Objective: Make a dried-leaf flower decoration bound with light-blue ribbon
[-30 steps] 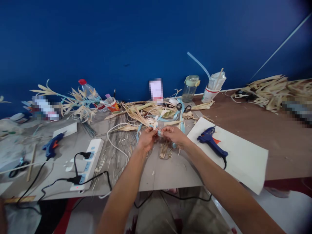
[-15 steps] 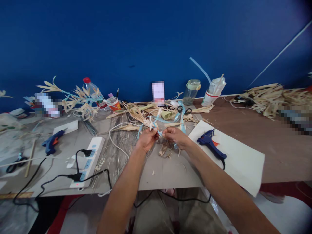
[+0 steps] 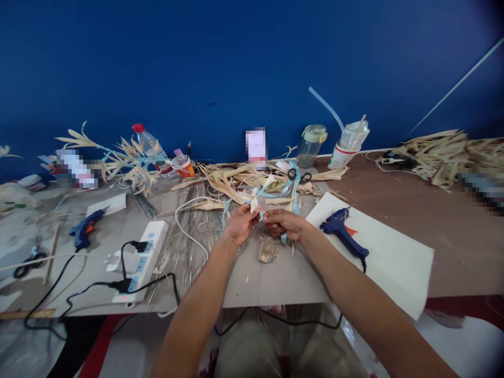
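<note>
Over the middle of the table, my left hand (image 3: 239, 224) pinches a small dried-husk flower (image 3: 254, 201) by its base, the pale petals pointing up. Close beside it, my right hand (image 3: 286, 222) has its fingers closed on a light blue strip (image 3: 261, 214) at the flower's stem. Both hands nearly touch. A pile of dried husks (image 3: 224, 184) lies just behind them, with more blue ribbon (image 3: 295, 197) and black-handled scissors (image 3: 299, 176) on it. Husk scraps (image 3: 268, 249) lie below my hands.
A blue glue gun (image 3: 342, 233) rests on a white sheet (image 3: 394, 262) at right; another glue gun (image 3: 84, 229) lies left, near a power strip (image 3: 144, 260) with black cords. Thin wires (image 3: 185, 236) spread left of centre. A glass jar (image 3: 311, 147) and paper cup (image 3: 342, 156) stand behind.
The flower has turned more upright in my left hand. My right hand has rolled, its fingers curling further in beside the stem. The camera view has shifted slightly.
</note>
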A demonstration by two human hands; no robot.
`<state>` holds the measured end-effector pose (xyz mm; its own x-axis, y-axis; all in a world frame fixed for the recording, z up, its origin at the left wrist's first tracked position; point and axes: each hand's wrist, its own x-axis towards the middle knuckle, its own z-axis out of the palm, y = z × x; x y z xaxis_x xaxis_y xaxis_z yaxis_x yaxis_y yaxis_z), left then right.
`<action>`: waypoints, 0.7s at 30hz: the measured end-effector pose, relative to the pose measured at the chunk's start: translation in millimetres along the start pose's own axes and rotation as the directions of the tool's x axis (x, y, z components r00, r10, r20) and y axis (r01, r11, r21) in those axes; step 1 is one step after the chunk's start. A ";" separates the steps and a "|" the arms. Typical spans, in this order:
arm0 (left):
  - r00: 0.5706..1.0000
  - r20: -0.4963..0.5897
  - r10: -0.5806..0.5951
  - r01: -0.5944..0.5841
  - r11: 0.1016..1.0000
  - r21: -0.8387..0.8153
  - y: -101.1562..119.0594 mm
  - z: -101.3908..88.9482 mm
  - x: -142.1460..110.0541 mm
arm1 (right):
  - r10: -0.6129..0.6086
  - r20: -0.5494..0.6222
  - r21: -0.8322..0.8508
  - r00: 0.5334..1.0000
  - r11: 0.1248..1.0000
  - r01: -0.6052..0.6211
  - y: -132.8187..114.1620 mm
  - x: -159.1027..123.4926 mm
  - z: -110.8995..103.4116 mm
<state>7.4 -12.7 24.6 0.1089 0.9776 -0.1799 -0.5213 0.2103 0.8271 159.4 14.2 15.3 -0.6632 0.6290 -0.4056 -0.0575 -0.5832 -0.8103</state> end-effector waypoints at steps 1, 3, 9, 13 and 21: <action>1.000 0.006 0.025 -0.025 1.000 0.012 -0.7 1.0 -0.1 | 0.013 0.030 0.012 0.999 1.000 -0.014 0.8 0.6 -0.7; 0.997 0.022 0.068 -0.068 0.997 0.036 -2.9 2.1 0.1 | 0.030 0.087 0.030 0.996 0.999 -0.033 2.7 1.9 -2.3; 0.988 0.071 0.135 -0.139 0.988 0.063 -8.9 2.1 1.6 | 0.034 0.131 0.025 0.991 0.999 -0.038 7.3 5.6 -5.4; 0.983 0.072 0.171 -0.172 0.985 0.013 -8.8 4.1 3.2 | -0.007 0.099 -0.030 0.995 0.999 0.010 5.7 4.4 -3.4; 0.955 -0.090 0.281 -0.289 0.953 -0.088 -9.7 -1.1 13.4 | -0.741 -0.322 -0.645 0.590 0.628 0.436 -8.0 -12.1 10.1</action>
<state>13.0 -1.7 13.5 -0.1188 0.9928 0.0130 -0.6025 -0.0825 0.7938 160.4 6.0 30.9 -0.1080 0.9684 0.2249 0.1556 0.2399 -0.9582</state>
